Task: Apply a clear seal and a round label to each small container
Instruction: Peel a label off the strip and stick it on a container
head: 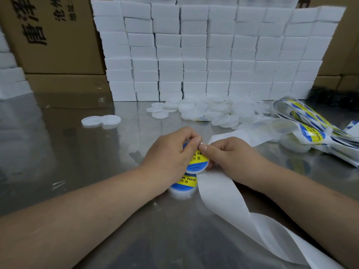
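My left hand (pixel 168 152) grips a small round white container (pixel 197 162) with a blue and yellow round label, tilted up off the steel table (pixel 68 152). My right hand (pixel 231 158) pinches at the container's upper edge, thumb tip meeting my left thumb; whether a clear seal lies between them I cannot tell. A second labelled container (pixel 183 184) lies flat just below, partly under my left wrist. A white backing strip (pixel 219 193) runs beneath my right hand toward the near edge.
A heap of plain white containers (pixel 209 110) lies behind my hands. Strips of blue and yellow labels (pixel 310 125) sprawl at the right. Two white lids (pixel 101 120) sit at the left. White boxes (pixel 213 51) and cardboard cartons (pixel 58 35) are stacked along the back.
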Tool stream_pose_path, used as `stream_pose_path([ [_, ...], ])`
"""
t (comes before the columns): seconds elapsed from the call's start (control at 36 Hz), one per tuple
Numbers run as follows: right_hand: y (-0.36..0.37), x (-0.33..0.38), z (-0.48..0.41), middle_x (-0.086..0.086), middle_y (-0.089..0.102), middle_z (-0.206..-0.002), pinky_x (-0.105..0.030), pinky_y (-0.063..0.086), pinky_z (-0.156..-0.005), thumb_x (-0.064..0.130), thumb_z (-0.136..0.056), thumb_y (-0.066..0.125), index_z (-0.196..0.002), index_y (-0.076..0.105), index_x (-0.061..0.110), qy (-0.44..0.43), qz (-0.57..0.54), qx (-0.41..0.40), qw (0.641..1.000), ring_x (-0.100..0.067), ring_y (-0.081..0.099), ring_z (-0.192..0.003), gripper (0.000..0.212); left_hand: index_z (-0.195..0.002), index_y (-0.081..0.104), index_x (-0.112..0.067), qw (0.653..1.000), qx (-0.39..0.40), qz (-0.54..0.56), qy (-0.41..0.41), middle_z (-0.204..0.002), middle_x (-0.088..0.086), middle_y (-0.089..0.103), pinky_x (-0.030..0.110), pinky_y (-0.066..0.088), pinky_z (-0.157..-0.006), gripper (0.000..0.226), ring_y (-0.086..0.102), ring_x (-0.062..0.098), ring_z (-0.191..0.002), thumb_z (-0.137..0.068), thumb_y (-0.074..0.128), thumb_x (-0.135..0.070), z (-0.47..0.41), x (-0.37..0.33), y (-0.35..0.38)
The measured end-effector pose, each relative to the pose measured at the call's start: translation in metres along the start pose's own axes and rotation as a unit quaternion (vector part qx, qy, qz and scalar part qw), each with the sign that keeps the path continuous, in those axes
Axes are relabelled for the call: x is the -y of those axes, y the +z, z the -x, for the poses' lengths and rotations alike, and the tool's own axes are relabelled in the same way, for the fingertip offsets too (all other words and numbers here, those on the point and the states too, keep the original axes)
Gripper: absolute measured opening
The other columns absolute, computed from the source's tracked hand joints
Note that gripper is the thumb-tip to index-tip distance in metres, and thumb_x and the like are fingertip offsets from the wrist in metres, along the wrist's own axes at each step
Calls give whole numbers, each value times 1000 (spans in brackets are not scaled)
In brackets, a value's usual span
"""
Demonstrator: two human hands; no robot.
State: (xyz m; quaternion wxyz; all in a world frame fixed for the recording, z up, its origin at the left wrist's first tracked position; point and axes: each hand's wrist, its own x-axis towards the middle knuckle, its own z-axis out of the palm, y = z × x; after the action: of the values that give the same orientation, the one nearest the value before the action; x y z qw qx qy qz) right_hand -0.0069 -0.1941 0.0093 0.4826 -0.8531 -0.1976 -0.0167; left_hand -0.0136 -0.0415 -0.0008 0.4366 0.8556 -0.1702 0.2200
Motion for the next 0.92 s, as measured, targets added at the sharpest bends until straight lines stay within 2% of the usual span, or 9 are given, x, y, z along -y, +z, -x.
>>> stream_pose_path([
  [0.17,1,0,0,5,60,-55,-18,39,-57,39,-89,50,-54,62,16,5,-21,-24,999,-6,48,-52,44,-71,58,-11,995,-60,34,-73,-65,11,56,33,41,-62,31,46,13,-60,-91,47,-31,-6,5,0],
  [0.28,-3,-3,-1,1,65,-67,-20,41,-71,20,-86,58,-62,64,13,-11,-81,-62,995,-8,55,-69,26,-66,68,-21,970,-82,100,-204,-71,1,70,28,46,-70,39,60,17,-68,-93,45,-36,-15,12,-4],
  [0.33,-4,-4,-3,5,63,-72,-21,40,-70,4,-83,59,-72,64,20,-24,-82,-76,993,-8,54,-70,20,-63,70,-27,975,-35,89,-199,-67,-13,69,18,45,-65,34,62,3,-66,-90,50,-33,-16,14,-3],
  [0.42,-4,-7,-4,19,54,-67,-9,35,-55,-6,-79,53,-87,58,33,-48,-51,-89,994,3,47,-53,41,-74,71,-34,983,44,56,-166,-72,-21,67,3,41,-60,15,57,-10,-68,-83,60,-27,-13,12,1],
  [0.56,-4,-3,-3,-3,51,-97,-25,42,-60,0,-80,58,-97,48,43,-67,-82,-115,988,-9,52,-61,47,-105,64,-39,989,36,62,-129,-97,-19,61,12,39,-82,28,55,-5,-93,-82,61,-23,-12,11,0],
  [0.61,-4,0,-2,-9,52,-107,-32,46,-66,2,-80,61,-97,46,45,-65,-101,-126,985,-19,56,-71,49,-102,57,-42,990,27,90,-102,-93,-21,60,4,39,-73,28,54,-10,-86,-83,58,-21,-10,8,0],
  [0.69,-4,1,-1,-6,62,-87,-31,47,-65,4,-79,64,-103,45,41,-49,-150,-127,979,-16,58,-66,48,-100,47,-38,982,40,159,-93,-84,-23,62,-1,38,-57,24,54,-14,-67,-86,54,-20,-8,4,-1],
  [0.81,-3,-1,-2,12,56,-79,-13,42,-56,5,-78,67,-105,47,30,-58,-161,-160,972,5,51,-52,42,-98,44,-41,983,58,155,-80,-69,-33,61,0,37,-57,24,53,-14,-65,-87,55,-24,-7,2,-3],
  [0.92,-4,1,-3,15,54,-92,-19,49,-59,3,-77,68,-94,47,32,-72,-185,-158,967,5,55,-55,40,-93,52,-39,972,39,218,-76,-65,-19,63,7,41,-56,28,52,1,-60,-86,59,-12,-6,0,-4],
])
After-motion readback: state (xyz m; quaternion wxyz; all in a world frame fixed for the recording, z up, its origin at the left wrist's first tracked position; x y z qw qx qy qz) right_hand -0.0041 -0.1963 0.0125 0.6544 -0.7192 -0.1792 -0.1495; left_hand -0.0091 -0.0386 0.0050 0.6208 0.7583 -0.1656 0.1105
